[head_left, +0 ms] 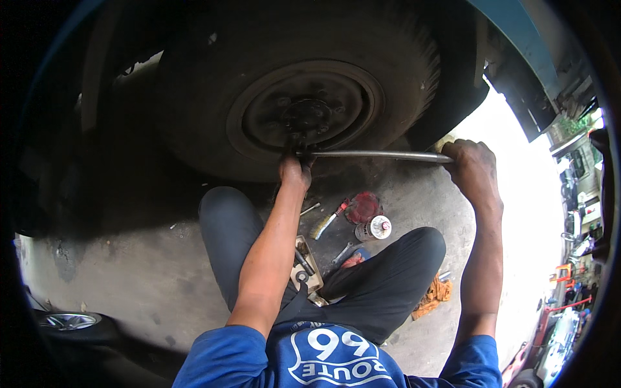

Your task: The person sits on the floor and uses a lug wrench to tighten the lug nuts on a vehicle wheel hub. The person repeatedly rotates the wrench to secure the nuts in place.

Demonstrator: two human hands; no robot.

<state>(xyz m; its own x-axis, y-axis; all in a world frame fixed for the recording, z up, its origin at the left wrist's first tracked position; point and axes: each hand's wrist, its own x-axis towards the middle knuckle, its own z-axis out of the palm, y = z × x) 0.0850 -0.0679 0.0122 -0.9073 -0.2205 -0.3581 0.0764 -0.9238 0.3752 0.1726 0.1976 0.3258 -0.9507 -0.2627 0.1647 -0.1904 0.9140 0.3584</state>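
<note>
A large dark tyre [194, 110] on a steel rim [236, 126] stands in front of me, with a hub [309, 115] and wheel nuts at its middle. A long steel breaker bar [381, 154] lies nearly level across the wheel's lower part. My left hand [295, 169] is closed around the bar's left end, just below the hub; shadow hides its fingertips and how the bar's head meets the wheel. Out to the right, my right hand [473, 169] grips the bar's other end in a fist.
Between my knees lie a wire brush [328, 218], a red round lid-like thing [363, 207], a white can [373, 229], a tool tray [314, 279] and a wrench [343, 253]. An orange rag [432, 299] is by my right knee. A loose wheel [70, 321] lies far left. The vehicle's blue bodywork [522, 42] arches overhead.
</note>
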